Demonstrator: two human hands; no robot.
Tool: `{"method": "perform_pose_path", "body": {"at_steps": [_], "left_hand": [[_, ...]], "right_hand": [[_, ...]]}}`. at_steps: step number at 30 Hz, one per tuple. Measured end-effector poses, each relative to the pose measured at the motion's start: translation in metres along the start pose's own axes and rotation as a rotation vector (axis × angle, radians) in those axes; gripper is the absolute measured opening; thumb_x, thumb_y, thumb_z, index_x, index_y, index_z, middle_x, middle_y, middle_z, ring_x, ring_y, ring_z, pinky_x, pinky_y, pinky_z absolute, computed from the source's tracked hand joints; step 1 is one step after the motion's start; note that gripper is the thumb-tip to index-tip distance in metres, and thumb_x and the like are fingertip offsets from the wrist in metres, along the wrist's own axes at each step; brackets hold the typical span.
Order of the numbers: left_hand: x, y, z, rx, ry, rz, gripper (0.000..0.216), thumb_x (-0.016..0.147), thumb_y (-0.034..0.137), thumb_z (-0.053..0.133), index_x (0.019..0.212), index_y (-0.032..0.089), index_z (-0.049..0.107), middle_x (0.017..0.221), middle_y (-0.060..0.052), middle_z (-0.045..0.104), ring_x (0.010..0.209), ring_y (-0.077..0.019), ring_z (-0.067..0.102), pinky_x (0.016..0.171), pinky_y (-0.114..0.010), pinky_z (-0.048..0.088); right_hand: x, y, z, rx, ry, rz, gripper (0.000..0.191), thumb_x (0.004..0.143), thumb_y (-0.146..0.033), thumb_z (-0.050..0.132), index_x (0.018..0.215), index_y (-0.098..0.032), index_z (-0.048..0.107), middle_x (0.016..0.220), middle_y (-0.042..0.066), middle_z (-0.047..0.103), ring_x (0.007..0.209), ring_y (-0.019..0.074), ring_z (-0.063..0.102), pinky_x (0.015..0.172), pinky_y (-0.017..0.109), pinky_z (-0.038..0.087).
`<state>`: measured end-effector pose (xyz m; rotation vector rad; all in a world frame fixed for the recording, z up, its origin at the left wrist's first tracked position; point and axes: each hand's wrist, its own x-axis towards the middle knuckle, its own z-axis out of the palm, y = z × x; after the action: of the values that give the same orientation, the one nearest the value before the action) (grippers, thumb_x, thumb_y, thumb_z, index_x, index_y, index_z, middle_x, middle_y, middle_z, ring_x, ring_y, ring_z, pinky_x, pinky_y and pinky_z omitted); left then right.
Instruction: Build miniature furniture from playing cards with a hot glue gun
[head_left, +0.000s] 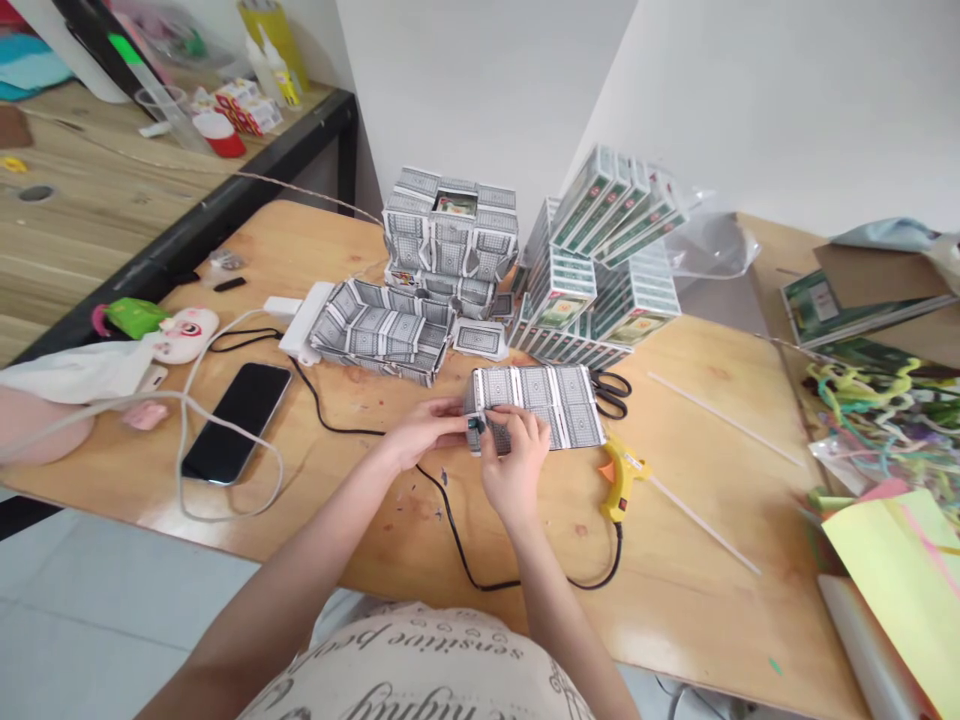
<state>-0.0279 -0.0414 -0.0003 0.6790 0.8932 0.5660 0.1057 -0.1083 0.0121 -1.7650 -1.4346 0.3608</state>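
Observation:
A box built from grey-patterned playing cards [574, 400] lies on the wooden table in front of me. My left hand [426, 432] grips its left end, the fingers held against that side. Bent over the top near the same end, my right hand [517, 450] presses thumb and fingers at the front left corner. A small dark patch shows between the two hands there; I cannot make out what it is. Just right of the box lie a yellow glue gun [619, 480] and black-handled scissors [613, 393], whose blades are partly hidden.
Behind stand an open card tray [382, 335], a larger card-built box [450, 235] and stacked green card packs [559, 285]. A phone [236, 420] and white cable lie left. Glue sticks [705, 525] and colourful pipe cleaners [885, 420] are right. The glue gun's black cord [457, 540] crosses in front.

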Motion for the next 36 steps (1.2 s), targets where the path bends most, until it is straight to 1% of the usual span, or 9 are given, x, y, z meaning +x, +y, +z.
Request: {"method": "perform_pose_path", "body": {"at_steps": [5,8,13,17,23,30,33,36], "left_hand": [[0.0,-0.001,0.0,-0.007,0.014,0.008,0.033,0.063,0.017,0.075,0.095,0.015,0.067,0.097,-0.006,0.069,0.087,-0.0173,0.064,0.086,-0.035,0.049],[0.001,-0.001,0.0,-0.013,0.018,0.005,0.033,0.063,0.017,0.076,0.095,0.015,0.068,0.096,-0.006,0.069,0.086,-0.0168,0.064,0.085,-0.034,0.05],[0.0,0.001,0.002,-0.013,0.022,-0.004,0.036,0.062,0.018,0.077,0.096,0.014,0.068,0.096,-0.007,0.069,0.087,-0.0179,0.064,0.084,-0.034,0.051],[0.0,0.001,0.002,-0.018,0.031,-0.013,0.037,0.061,0.018,0.077,0.096,0.014,0.067,0.097,-0.008,0.069,0.086,-0.0182,0.064,0.082,-0.033,0.052],[0.0,0.0,0.002,-0.029,0.035,-0.007,0.036,0.061,0.017,0.077,0.095,0.014,0.068,0.096,-0.008,0.069,0.085,-0.0174,0.064,0.082,-0.032,0.052],[0.0,0.001,0.004,-0.018,0.049,-0.011,0.035,0.062,0.016,0.077,0.096,0.015,0.067,0.097,-0.006,0.069,0.085,-0.018,0.065,0.085,-0.035,0.052],[-0.001,0.001,0.003,-0.015,0.062,-0.011,0.035,0.062,0.016,0.077,0.095,0.014,0.067,0.096,-0.007,0.069,0.085,-0.018,0.065,0.084,-0.035,0.052],[-0.001,0.001,0.003,-0.015,0.05,-0.011,0.034,0.062,0.016,0.077,0.095,0.014,0.067,0.097,-0.008,0.069,0.084,-0.0182,0.065,0.084,-0.036,0.052]], "right_hand": [[-0.001,-0.001,0.003,0.029,0.051,0.03,0.011,0.077,-0.016,0.055,0.077,-0.023,0.063,0.097,0.003,0.064,0.096,0.0227,0.048,0.083,0.04,0.034],[-0.001,0.0,0.002,0.06,0.072,0.032,0.012,0.077,-0.016,0.056,0.076,-0.023,0.065,0.095,0.004,0.065,0.096,0.0228,0.049,0.083,0.04,0.035],[0.003,0.003,-0.009,0.156,-0.034,0.027,0.018,0.083,-0.022,0.051,0.087,-0.024,0.068,0.096,0.005,0.066,0.098,0.022,0.052,0.086,0.04,0.038],[0.003,0.002,-0.013,0.155,-0.055,-0.003,0.019,0.08,-0.019,0.054,0.094,-0.022,0.066,0.1,0.005,0.065,0.1,0.0216,0.051,0.088,0.039,0.037],[0.004,0.0,-0.009,0.085,-0.066,0.034,0.017,0.076,-0.015,0.056,0.089,-0.022,0.065,0.099,0.005,0.065,0.097,0.0222,0.052,0.088,0.04,0.036],[0.007,0.006,-0.02,0.196,-0.163,0.03,0.02,0.079,-0.018,0.051,0.093,-0.022,0.064,0.101,0.006,0.064,0.101,0.022,0.052,0.089,0.039,0.036],[0.006,0.005,-0.019,0.162,-0.138,0.018,0.021,0.074,-0.015,0.055,0.093,-0.022,0.062,0.102,0.006,0.064,0.101,0.0226,0.051,0.089,0.04,0.035],[0.005,0.002,-0.015,0.112,-0.133,0.034,0.023,0.071,-0.011,0.054,0.089,-0.022,0.06,0.1,0.005,0.063,0.1,0.0234,0.051,0.089,0.042,0.034]]}}
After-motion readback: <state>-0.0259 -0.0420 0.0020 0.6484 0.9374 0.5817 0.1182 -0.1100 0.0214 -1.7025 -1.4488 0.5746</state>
